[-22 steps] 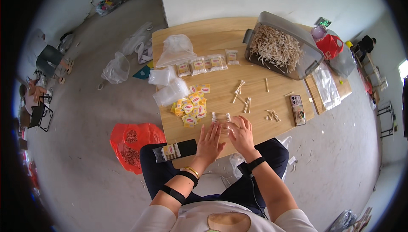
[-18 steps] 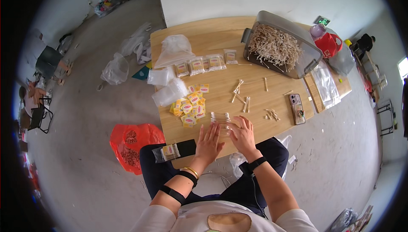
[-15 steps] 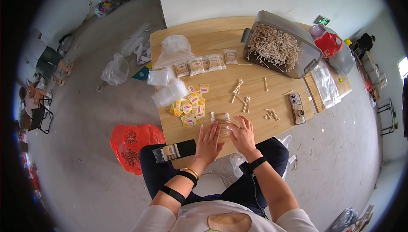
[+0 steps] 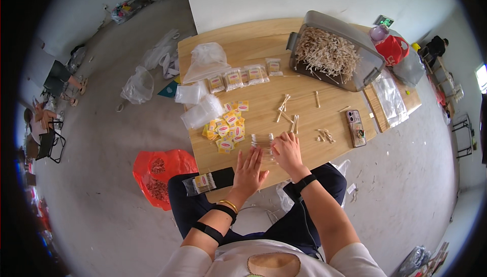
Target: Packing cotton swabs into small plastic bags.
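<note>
A row of cotton swabs lies side by side on the wooden table in front of me. My left hand rests flat, fingers stretched, its fingertips at the left ends of the row. At the right ends, my right hand is closed with its fingers bent together; whatever they pinch is hidden. Yellow and white printed cards are heaped to the left of the row. Beyond it lie several loose swabs, and a small pile of swabs sits to the right.
A grey bin full of swabs leans at the far right. Filled swab packs line up behind clear bags. A phone lies at right, a black pad with a pack near the front edge. A red bag stands on the floor.
The right hand's spread fingers have drawn together and curled at the right ends of the swabs. My left hand has stayed almost where it was.
</note>
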